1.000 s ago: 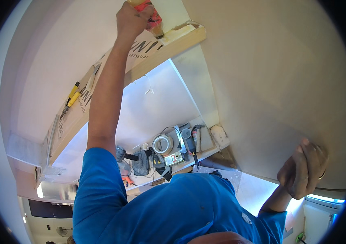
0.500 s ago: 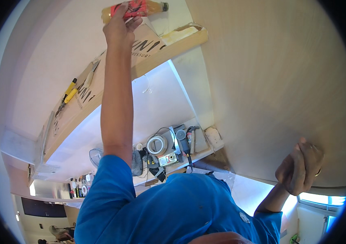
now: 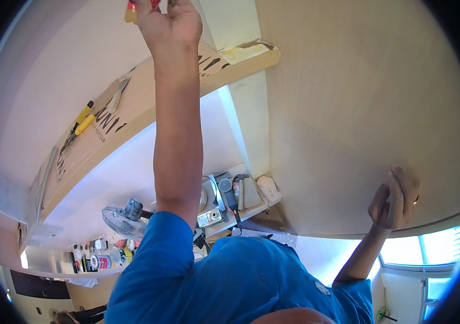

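Note:
My left hand (image 3: 173, 22) is raised high at the top edge, closed around a plastic bottle (image 3: 132, 15) with a red label and yellowish-brown contents. Most of the bottle is cut off by the picture's edge or hidden behind the hand. Below the raised arm runs a wooden shelf (image 3: 133, 121) lined with printed cardboard. My right hand (image 3: 397, 198) is beside the large pale wood panel (image 3: 343, 108), its fingers loosely bent and a ring on one. Nothing shows in it; whether it touches the panel I cannot tell.
On the shelf lie a putty knife (image 3: 117, 96), yellow-handled pliers (image 3: 85, 124) and a yellow cutter (image 3: 83, 113). A lower counter holds an angle grinder (image 3: 228, 193), a hammer (image 3: 240, 189), a fan (image 3: 124, 218) and several small containers (image 3: 100, 262). A window (image 3: 424, 248) is at the lower right.
My left hand has moved up and slightly right with the bottle, which now mostly leaves the picture. My right hand has shifted a little up and left, its fingers loosening.

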